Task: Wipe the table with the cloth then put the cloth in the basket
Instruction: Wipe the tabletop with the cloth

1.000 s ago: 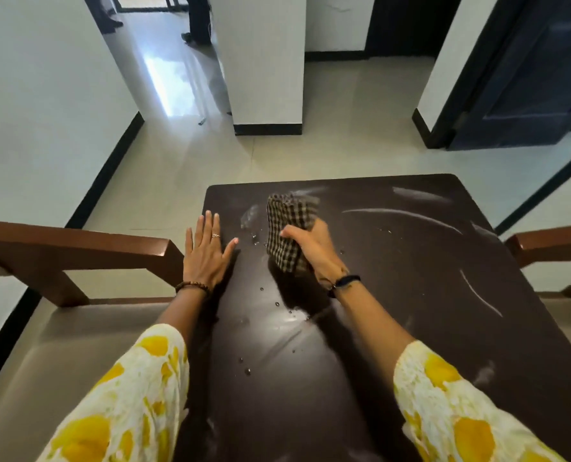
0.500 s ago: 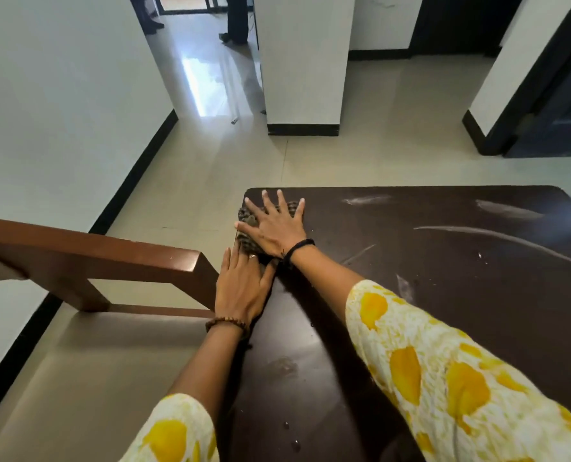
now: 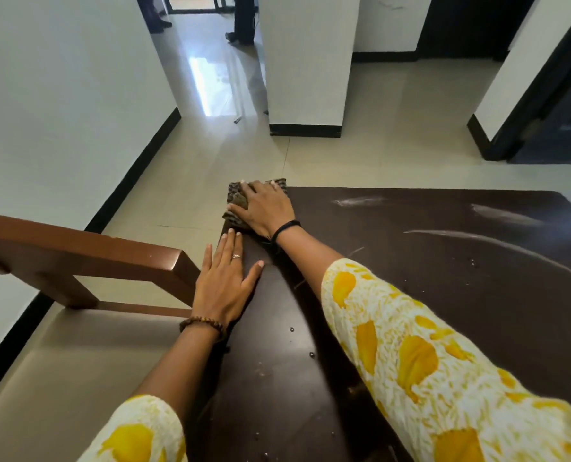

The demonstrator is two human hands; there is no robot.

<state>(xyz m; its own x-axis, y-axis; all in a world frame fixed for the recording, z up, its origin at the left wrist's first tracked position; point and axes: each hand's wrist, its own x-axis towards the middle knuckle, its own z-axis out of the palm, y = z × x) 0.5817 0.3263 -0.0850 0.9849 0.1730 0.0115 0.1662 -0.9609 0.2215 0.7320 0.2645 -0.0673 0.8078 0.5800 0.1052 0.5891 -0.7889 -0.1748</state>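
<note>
A dark brown table (image 3: 444, 295) fills the lower right, with white smears and water drops on it. The checked cloth (image 3: 235, 198) lies bunched at the table's far left corner. My right hand (image 3: 265, 208) presses flat on top of the cloth, fingers spread, hiding most of it. Just behind it, my left hand (image 3: 225, 281) rests flat on the table's left edge, fingers apart and holding nothing. No basket is in view.
A wooden chair (image 3: 77, 258) with a tan seat stands against the table's left side. Beyond the table lie a tiled floor, a white pillar (image 3: 305, 78) and a dark door (image 3: 560, 121) at right. Someone's legs (image 3: 242, 21) show far back.
My right hand has carried the cloth from the table's middle to its far left corner and flattened it there. The left hand has stayed on the left edge.
</note>
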